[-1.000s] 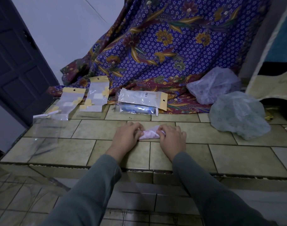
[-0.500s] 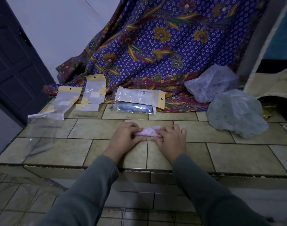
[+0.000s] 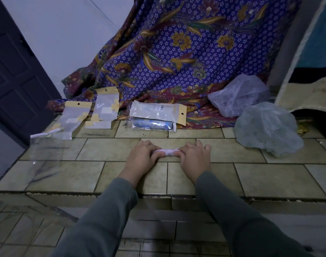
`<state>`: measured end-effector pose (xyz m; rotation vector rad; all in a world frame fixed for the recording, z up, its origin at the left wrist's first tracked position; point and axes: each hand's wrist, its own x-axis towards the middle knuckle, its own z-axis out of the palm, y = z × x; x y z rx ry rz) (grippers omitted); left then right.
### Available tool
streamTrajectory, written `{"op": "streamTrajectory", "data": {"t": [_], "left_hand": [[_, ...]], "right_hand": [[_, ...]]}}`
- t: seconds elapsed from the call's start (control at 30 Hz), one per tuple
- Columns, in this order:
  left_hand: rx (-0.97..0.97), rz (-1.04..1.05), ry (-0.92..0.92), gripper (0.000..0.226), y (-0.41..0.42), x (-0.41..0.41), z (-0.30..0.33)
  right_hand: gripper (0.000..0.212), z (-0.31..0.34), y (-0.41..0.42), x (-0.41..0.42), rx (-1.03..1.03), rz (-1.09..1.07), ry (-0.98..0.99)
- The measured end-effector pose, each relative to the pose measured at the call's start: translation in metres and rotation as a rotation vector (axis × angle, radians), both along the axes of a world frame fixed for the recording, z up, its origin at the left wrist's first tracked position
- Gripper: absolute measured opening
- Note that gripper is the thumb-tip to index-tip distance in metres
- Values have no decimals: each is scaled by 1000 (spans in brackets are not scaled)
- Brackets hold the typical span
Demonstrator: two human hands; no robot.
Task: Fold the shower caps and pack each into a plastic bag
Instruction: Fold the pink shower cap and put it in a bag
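On the tiled ledge [image 3: 110, 154], a shower cap [image 3: 169, 152], folded down into a narrow pale pink-white strip, lies flat on the tiles between the two hands. The left hand [image 3: 142, 158] curls its fingers over the strip's left end and pinches it against the tile, and the right hand [image 3: 194, 159] does the same at the right end, so only the short middle stretch of the cap shows. Both forearms, in grey sleeves [image 3: 106, 216], reach in from the bottom of the view. At the back of the ledge, just beyond the hands, a packed plastic bag with a yellow header [image 3: 158, 113] lies on top of another packed bag with blue contents [image 3: 152, 125]. To the left of these lie two empty clear bags with yellow headers [image 3: 76, 115], one beside the other and partly overlapping, and a further clear plastic sheet [image 3: 47, 145] lies near the ledge's left edge. On the right, well apart from the hands, two unfolded shower caps sit puffed up: a bluish-grey one [image 3: 268, 129] on the tiles and a paler lilac one [image 3: 238, 95] behind it, resting against a purple floral cloth [image 3: 186, 52] that hangs down the back wall and spreads onto the ledge. A dark door [image 3: 13, 75] stands at the left.
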<state>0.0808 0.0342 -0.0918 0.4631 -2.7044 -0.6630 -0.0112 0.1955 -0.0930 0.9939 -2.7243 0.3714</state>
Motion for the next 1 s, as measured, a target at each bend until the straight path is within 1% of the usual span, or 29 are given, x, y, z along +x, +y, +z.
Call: {"op": "streamTrajectory", "data": {"t": [0.13, 0.2, 0.33, 0.47, 0.63, 0.7, 0.77, 0.83, 0.93, 1.0], "left_hand": [[-17, 11, -58, 23, 0, -5, 0], [-16, 12, -76, 23, 0, -6, -1], [-19, 8, -136, 24, -2, -9, -2], [40, 9, -193, 25, -3, -10, -1], [105, 28, -255, 25, -2, -12, 4], [142, 37, -242, 20, -3, -10, 4], [199, 58, -205, 7, -4, -8, 4], [209, 80, -158, 8, -3, -6, 6], [52, 100, -57, 11, -1, -3, 5], [-51, 115, -1, 11, 1, -3, 4]], "right_hand": [[28, 2, -4, 1, -29, -22, -110], [32, 3, -4, 3, -14, -25, -137], [29, 5, -6, 2, 59, -34, -144], [29, 7, -8, -2, 82, -45, -211], [27, 4, -10, 1, 35, -47, -227], [25, 3, -9, 2, 11, -50, -247], [26, 3, -7, 0, -11, -47, -275], [26, 4, -6, -1, -63, -54, -280], [22, 4, -4, 0, -116, -32, -195], [21, 1, -3, 0, -159, -15, -178]]}}
